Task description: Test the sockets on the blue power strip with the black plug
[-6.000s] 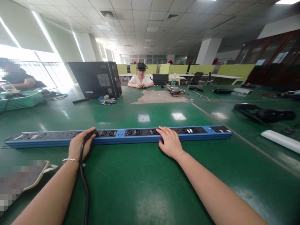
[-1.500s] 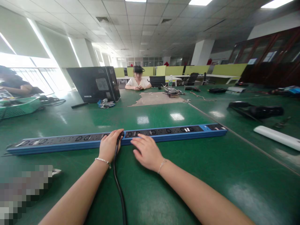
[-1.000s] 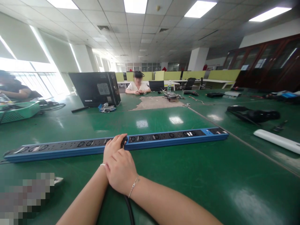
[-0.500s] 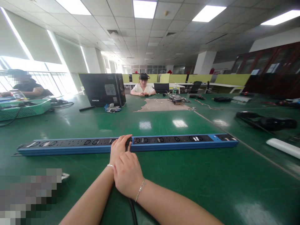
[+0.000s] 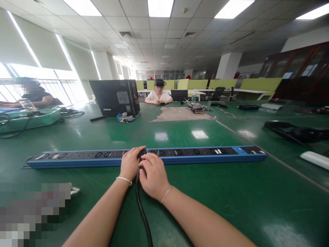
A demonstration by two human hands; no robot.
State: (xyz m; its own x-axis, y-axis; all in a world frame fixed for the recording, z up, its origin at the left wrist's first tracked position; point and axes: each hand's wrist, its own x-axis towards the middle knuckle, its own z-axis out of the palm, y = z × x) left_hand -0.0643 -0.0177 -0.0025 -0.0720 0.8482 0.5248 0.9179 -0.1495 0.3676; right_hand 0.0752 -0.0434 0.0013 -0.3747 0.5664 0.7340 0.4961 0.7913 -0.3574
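Note:
A long blue power strip [image 5: 205, 159] with a black face full of sockets lies crosswise on the green table. Near its middle, my left hand [image 5: 130, 164] is closed around a black power plug [image 5: 142, 152] at a socket. How deep the plug sits is hidden by the fingers. My right hand [image 5: 154, 174] is beside it, fingers curled and fingertips against the plug's lower end. From between the hands a black cable [image 5: 142, 209] runs down toward me over the tabletop.
Beyond the strip stand a black computer case [image 5: 113, 97] and a pair of gloves [image 5: 125, 118]. A green basket [image 5: 38, 120] holds cables at left. One person [image 5: 158, 94] sits opposite, another at far left. Black gear [image 5: 295, 133] and a white bar [image 5: 315, 160] lie at right.
My right hand has moved up and right, from over my left wrist and the cable to the plug. More cable now shows. My left hand stays at the plug.

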